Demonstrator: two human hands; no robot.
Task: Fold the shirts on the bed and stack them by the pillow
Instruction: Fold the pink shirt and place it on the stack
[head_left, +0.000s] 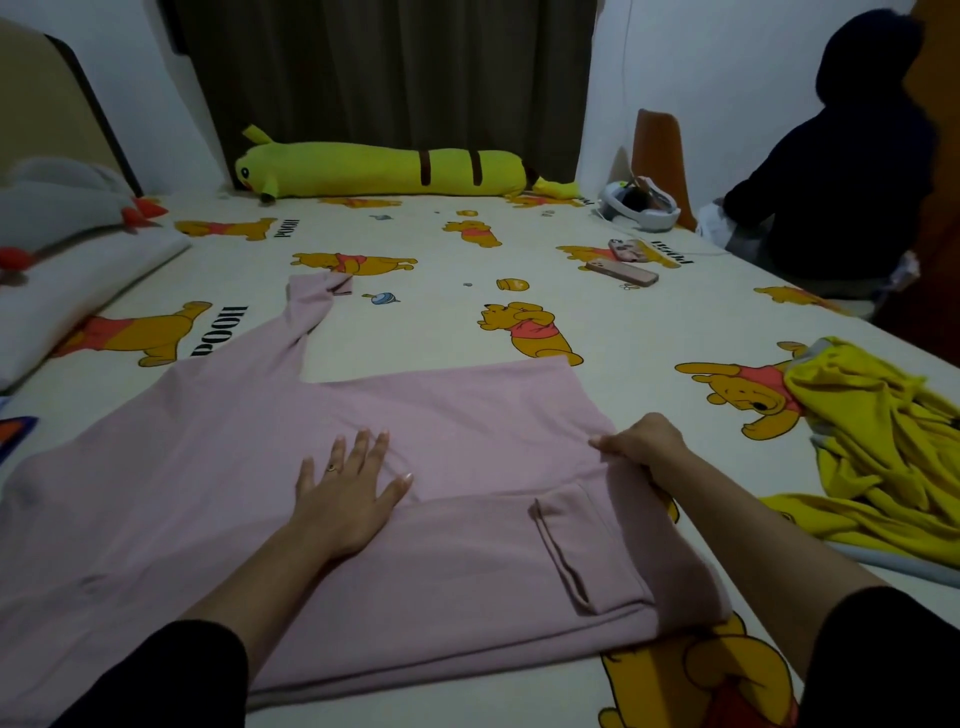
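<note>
- The pink shirt (322, 441) lies spread across the near part of the bed (426, 322), its right side folded inward with one sleeve laid over the body; the other sleeve stretches away toward the upper left, its cuff turned back.
- The left hand (345, 486) lies flat on the shirt's middle, fingers straight and spread, a ring on one finger; the right hand (641, 441) grips the folded right edge of the shirt, fingers curled round the cloth.
- A crumpled yellow shirt (878, 447) lies to the right, near the bed's right edge and apart from the pink one; the white pillow (78, 291) sits at the far left, a grey plush toy (57, 200) resting on it.
- Farther back: two phones (623, 262) lie close together on the sheet; a long yellow plush (379, 171) runs along the far edge below the dark curtain (389, 73); a white headset-like object (639, 210) sits at the far right corner.
- A person in dark clothes (841, 156) sits on the bed's right edge, well apart from the hands.
- Open sheet lies between the pink shirt and the phones, and between its outstretched sleeve and the pillow.
</note>
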